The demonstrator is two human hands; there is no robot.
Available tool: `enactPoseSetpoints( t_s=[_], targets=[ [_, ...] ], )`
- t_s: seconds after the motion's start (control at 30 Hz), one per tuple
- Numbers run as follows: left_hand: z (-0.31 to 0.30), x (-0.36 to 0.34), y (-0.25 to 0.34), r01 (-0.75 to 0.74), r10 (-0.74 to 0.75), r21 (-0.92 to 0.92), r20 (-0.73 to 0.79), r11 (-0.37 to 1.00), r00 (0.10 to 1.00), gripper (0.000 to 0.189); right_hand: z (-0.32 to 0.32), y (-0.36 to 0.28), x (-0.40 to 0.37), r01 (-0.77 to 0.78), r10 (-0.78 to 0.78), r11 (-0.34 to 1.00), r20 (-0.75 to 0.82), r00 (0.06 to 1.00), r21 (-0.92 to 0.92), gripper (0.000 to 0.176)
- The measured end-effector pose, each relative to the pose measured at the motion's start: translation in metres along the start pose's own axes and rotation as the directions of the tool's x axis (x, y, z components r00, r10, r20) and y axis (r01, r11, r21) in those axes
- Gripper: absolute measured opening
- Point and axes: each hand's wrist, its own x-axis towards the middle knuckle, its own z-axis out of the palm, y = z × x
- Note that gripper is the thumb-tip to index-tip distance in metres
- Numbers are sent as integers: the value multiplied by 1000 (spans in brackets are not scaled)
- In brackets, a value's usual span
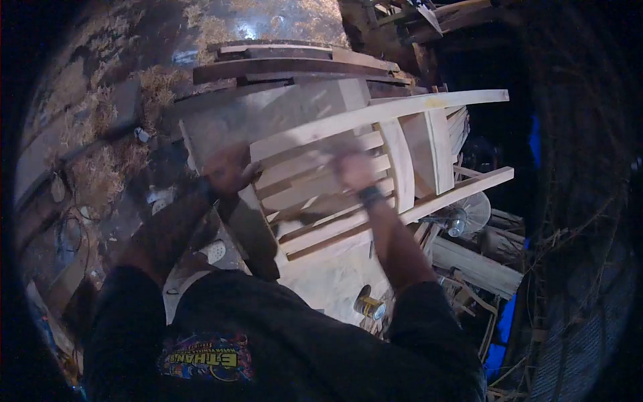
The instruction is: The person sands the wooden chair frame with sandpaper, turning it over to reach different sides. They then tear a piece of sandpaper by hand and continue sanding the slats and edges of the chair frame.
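A pale wooden frame [402, 161] with curved side rails and several slats lies across a board in the middle of the view. My left hand [229, 169] is at the frame's left end, beside the corner of the upper rail; it is in shadow and its grip is unclear. Over the slats is my right hand [353, 171], smeared by motion, with a dark band on the wrist. Whether it holds anything cannot be made out.
Long wooden strips [295, 65] lie behind the frame. Wood shavings [100, 167] cover the ground at the left. A can [370, 307] stands near my body, below the frame. Scrap wood [475, 264] is piled at the right.
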Motion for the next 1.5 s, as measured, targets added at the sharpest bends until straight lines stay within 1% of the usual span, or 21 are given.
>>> enactPoseSetpoints(
  t_s=[0.07, 0.17, 0.23, 0.27, 0.33, 0.4, 0.47, 0.57, 0.7, 0.73, 0.83, 0.87, 0.93, 1.03, 1.13, 1.17, 1.2, 1.33, 1.43, 1.47, 1.5],
  targets=[
    [12, -2, -5, 69, -64, -69, 64, 995, 996, 58, -26, 20, -18, -86, 89, 994, -38, 995, 69, 45],
    [1, -12, 5, 115, -112, -79, 49, 990, 993, 54, 53, -41, -9, -39, 59, 940, -49, 997, 340, 42],
    [8, 1, -4, -84, 85, -12, 39, 996, 996, 52, 56, -162, 20, 78, -55, 993, -236, 970, 90, 39],
    [6, 4, -8, -178, 177, 30, 40, 983, 983, 52, 40, -171, 26, 145, -129, 986, -173, 976, 85, 39],
    [-21, 4, 15, -11, 13, -25, 109, 1000, 994, 49, 10, -161, 30, 264, -261, 962, -45, 964, 67, 39],
    [-27, -4, 19, 124, -97, -143, 178, 982, 979, 48, 1, -111, 24, 68, -96, 912, 49, 994, 405, 34],
    [-27, -2, 2, 202, -139, -291, 224, 935, 965, 47, -13, -62, 20, 164, -140, 963, -120, 983, 216, 34],
    [-1, 2, -18, 161, -142, -319, 82, 934, 986, 48, 17, -95, 37, 147, -175, 973, 155, 972, 179, 34],
    [2, 14, -45, 223, -159, -336, 207, 915, 965, 48, 49, -142, 47, 398, -392, 917, 119, 912, -21, 36],
    [-3, 10, -52, 220, -131, -348, 261, 911, 956, 46, 34, -118, 36, 308, -323, 924, 33, 946, 228, 37],
    [-39, -10, -41, 310, -184, -363, 342, 879, 921, 43, -6, -51, 35, 248, -243, 867, -68, 968, 432, 37],
    [-43, -22, -34, 359, -221, -365, 369, 859, 903, 42, 6, -62, 33, 170, -203, 885, 31, 979, 434, 37],
    [-24, -27, -38, 308, -232, -409, 225, 859, 946, 43, 37, -95, 36, 20, -112, 916, 210, 971, 400, 39],
    [-16, -24, -43, 155, -150, -380, 42, 912, 988, 43, 32, -155, 48, 289, -299, 947, 57, 953, 140, 31],
    [-10, -29, -45, 119, -137, -365, -23, 923, 990, 44, 2, -76, 26, 185, -157, 914, -107, 982, 362, 22],
    [-9, -31, -46, 132, -159, -374, -41, 918, 986, 44, -2, -63, 23, 104, -91, 912, -50, 995, 397, 23],
    [-9, -32, -46, 168, -176, -347, 9, 923, 984, 43, -5, -52, 21, 22, -29, 904, 11, 1000, 427, 24],
    [-18, -26, -47, 203, -179, -240, 118, 949, 977, 42, 61, -141, 23, 288, -280, 948, -73, 957, 139, 31],
    [-22, -23, -49, 172, -142, -323, 114, 931, 983, 43, 21, -137, 22, 320, -320, 934, -28, 947, 158, 36],
    [-21, -25, -50, 182, -152, -325, 115, 928, 982, 43, 41, -94, 14, 216, -223, 940, -3, 975, 263, 41],
    [-21, -26, -50, 192, -162, -328, 117, 925, 980, 43, 21, -64, 2, 115, -109, 988, -64, 992, 103, 42]
  ],
)
